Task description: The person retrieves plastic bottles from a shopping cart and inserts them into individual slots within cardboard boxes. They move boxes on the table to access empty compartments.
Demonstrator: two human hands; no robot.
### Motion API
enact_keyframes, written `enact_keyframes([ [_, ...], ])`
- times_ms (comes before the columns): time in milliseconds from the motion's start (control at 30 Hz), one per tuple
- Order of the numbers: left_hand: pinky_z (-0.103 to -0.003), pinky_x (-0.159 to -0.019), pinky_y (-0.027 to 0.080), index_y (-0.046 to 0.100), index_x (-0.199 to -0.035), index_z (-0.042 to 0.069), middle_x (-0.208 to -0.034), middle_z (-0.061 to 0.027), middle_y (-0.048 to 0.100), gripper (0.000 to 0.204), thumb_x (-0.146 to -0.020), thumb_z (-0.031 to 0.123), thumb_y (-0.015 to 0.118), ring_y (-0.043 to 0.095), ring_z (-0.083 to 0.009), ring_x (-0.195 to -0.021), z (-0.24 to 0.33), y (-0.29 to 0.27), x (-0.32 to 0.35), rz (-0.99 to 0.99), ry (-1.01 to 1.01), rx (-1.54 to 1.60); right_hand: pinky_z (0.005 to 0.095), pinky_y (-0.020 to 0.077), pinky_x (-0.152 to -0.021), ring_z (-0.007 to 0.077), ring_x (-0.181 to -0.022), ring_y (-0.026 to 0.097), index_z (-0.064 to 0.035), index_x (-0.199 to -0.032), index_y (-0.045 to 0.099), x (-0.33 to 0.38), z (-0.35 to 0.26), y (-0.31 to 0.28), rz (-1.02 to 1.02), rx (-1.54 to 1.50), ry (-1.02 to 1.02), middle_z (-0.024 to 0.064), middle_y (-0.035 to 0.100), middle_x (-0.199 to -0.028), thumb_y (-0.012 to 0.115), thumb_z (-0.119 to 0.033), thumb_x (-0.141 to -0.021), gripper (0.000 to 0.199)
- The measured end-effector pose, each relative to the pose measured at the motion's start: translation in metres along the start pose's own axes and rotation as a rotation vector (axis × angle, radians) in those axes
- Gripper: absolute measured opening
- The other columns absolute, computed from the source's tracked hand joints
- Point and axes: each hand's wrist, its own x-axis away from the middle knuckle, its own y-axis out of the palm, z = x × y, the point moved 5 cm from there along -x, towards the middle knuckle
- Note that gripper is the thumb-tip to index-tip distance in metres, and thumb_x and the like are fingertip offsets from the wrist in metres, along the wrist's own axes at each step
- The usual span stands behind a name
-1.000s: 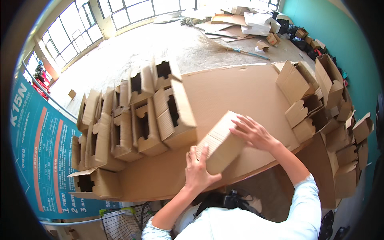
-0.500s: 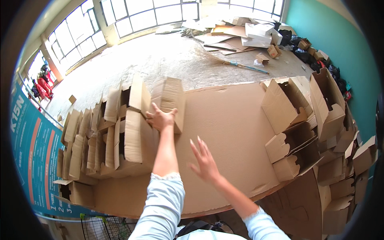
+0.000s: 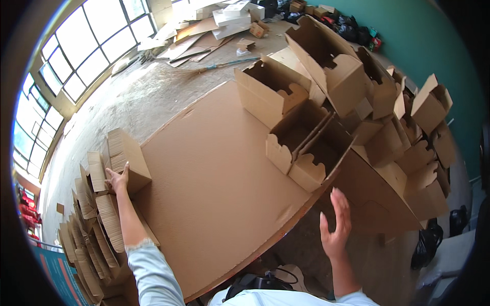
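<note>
My left hand rests with spread fingers against a brown cardboard box at the far left of the table. Rows of folded cardboard boxes stand packed together just nearer to me. My right hand is raised off the table's right edge, fingers stretched out and nothing in it. Beyond it, an open cardboard box with scalloped flaps sits at the table's right end, beside another open box.
The table is topped with a brown cardboard sheet. Many open boxes are heaped at the right. A broom lies on the floor beyond, near flattened cardboard and white foam. A black bag sits at lower right.
The view has swung to the right, bringing more of the heaped boxes in. My right hand has moved from over the table to beyond its right edge. My left hand stays at the box.
</note>
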Motion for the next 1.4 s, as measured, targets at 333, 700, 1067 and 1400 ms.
enact_keyframes([
  [333, -0.050, -0.118, 0.026, 0.036, -0.149, 0.003, -0.158, -0.0247, 0.023, 0.070, -0.091, 0.029, 0.067, 0.027, -0.0415, -0.145, 0.015, -0.099, 0.287, 0.074, 0.570, 0.347, 0.0485, 0.0296, -0.116, 0.0311, -0.125, 0.051, 0.0021, -0.118, 0.063, -0.073, 0.057, 0.063, -0.114, 0.489, -0.122, 0.0143, 0.063, -0.122, 0.074, -0.020, -0.080, 0.045],
  [700, -0.054, -0.119, 0.020, 0.041, -0.145, 0.003, -0.155, -0.0220, 0.030, 0.068, -0.086, 0.023, 0.070, 0.028, -0.0401, -0.145, -0.045, -0.024, 0.454, -0.486, 0.844, 0.215, 0.0463, 0.0382, -0.107, 0.0374, -0.105, 0.056, 0.0024, -0.099, 0.063, -0.060, 0.072, 0.086, -0.246, 0.533, -0.089, 0.0206, 0.065, -0.099, 0.078, -0.018, -0.075, 0.035],
  [1067, -0.052, -0.120, 0.021, 0.046, -0.141, 0.003, -0.154, -0.0203, 0.034, 0.060, -0.086, 0.017, 0.065, 0.030, -0.0382, -0.144, -0.066, 0.001, 0.449, -0.437, 0.956, 0.327, 0.0486, 0.0409, -0.098, 0.0398, -0.104, 0.055, 0.0054, -0.101, 0.061, -0.035, 0.014, 0.054, -0.463, 0.471, 0.053, 0.0233, 0.063, -0.102, 0.074, -0.011, -0.079, 0.030],
  [1400, -0.043, -0.115, 0.033, 0.048, -0.138, 0.001, -0.145, -0.0203, 0.045, 0.053, -0.087, 0.009, 0.062, 0.044, -0.0371, -0.135, -0.102, -0.026, 0.441, -0.423, 0.763, 0.675, 0.0385, 0.0396, -0.106, 0.0226, -0.113, 0.057, -0.0127, -0.091, 0.072, 0.065, -0.208, 0.070, -0.934, -0.059, -0.816, 0.0030, 0.065, -0.107, 0.067, -0.015, -0.077, 0.016],
])
